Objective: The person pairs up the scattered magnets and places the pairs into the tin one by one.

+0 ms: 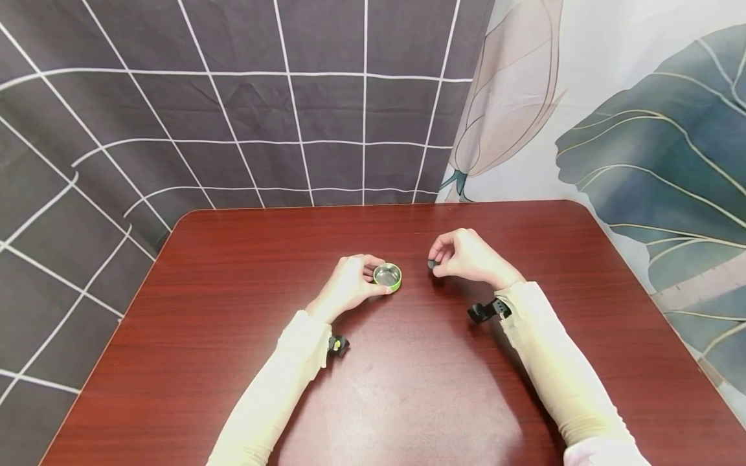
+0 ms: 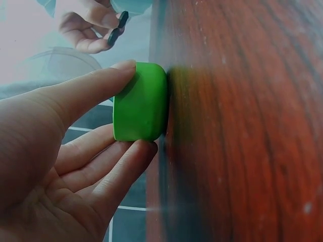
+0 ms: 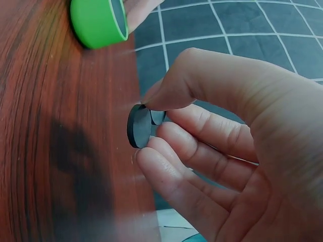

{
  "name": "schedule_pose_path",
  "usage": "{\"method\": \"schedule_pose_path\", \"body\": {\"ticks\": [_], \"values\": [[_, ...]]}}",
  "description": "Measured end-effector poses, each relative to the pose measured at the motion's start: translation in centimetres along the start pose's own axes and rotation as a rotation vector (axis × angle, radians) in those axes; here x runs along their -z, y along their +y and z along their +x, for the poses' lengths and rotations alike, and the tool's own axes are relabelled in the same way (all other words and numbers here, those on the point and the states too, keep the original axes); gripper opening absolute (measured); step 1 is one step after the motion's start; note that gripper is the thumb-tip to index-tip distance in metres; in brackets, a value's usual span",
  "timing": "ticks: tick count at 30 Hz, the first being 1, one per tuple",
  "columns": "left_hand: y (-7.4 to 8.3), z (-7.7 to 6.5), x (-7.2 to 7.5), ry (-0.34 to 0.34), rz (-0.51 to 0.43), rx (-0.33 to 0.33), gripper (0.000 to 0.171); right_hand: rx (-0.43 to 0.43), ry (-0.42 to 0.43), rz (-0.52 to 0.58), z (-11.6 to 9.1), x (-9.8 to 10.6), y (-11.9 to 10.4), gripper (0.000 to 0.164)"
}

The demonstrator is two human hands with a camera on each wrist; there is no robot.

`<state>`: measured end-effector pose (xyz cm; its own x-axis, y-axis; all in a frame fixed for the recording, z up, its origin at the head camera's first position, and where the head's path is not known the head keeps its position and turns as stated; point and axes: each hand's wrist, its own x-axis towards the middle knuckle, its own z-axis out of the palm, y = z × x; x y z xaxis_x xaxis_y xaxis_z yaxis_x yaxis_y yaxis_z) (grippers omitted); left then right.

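A small round tin (image 1: 387, 277), bright green outside with a bare metal inside, stands upright on the table. My left hand (image 1: 348, 285) grips it by the side, thumb on the near side and fingers on the far side. In the left wrist view the tin's green wall (image 2: 141, 103) shows between thumb and fingers, its base at the tabletop. To the right of the tin, my right hand (image 1: 469, 259) pinches a thin dark disc (image 3: 139, 126) between thumb and fingertips, above the table. A second dark piece (image 3: 158, 117) shows behind that disc, among the fingers.
The red-brown wooden table (image 1: 245, 259) has rounded far corners. Behind it hangs a dark grid-patterned cloth (image 1: 326, 110), with a leaf-patterned cloth (image 1: 653, 162) on the right. A black wrist strap device (image 1: 488, 311) hangs at the right sleeve, another (image 1: 338, 345) at the left.
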<state>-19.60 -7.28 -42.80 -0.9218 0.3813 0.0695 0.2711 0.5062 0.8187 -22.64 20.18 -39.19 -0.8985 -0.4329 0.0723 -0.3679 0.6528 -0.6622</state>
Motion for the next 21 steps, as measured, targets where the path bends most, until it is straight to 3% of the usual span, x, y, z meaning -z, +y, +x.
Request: {"method": "schedule_pose_path", "body": {"ticks": [21], "values": [[-0.1, -0.1, 0.0, -0.001, -0.015, -0.009, 0.048, 0.032, 0.003, 0.059, 0.6, -0.6, -1.2, 0.016]]}}
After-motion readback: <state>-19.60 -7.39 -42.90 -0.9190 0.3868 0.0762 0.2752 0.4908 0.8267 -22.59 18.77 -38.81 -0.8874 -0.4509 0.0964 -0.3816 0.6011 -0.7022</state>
